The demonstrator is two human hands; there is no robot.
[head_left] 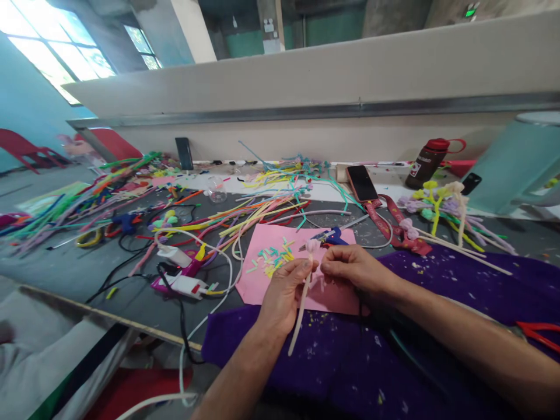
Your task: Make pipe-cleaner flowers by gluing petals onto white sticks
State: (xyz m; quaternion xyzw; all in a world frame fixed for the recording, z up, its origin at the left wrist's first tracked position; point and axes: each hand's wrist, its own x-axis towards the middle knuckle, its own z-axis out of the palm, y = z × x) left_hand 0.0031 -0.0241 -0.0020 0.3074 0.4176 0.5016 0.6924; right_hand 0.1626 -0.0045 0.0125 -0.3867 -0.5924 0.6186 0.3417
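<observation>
Flower, pale pink (312,247), in the left hand (284,291), above the near part of a pink sheet (251,280). Stem (298,326) is the long axis: head end points far and slightly right, free end points near and slightly left, past the sheet's near edge over purple cloth (341,356). Stem bends slightly.

Left thumb and fingers closed on the stem just below the head. Right hand (350,265) just to the right, thumb and forefinger drawn together; cannot tell whether anything is pinched between them.

Counts: one flower held; one sheet; two phones, one lying flat (361,184) at far right of the sheet, one upright (184,153) at far left; one brown bottle (426,166), red cap; one teal jug (507,166); two white plugs at the purple power strip (190,268). Cut bits (273,256), yellow, green and white, too many to count, on the sheet's left half.

Around: coloured stems (258,219) strewn far and left; more flowers (433,207) at right, near the jug; red handles (540,332) at near right.

In the way: right hand partly hides a blue tool (335,236) on the sheet's far side; white cord (231,274) loops left of the sheet.
</observation>
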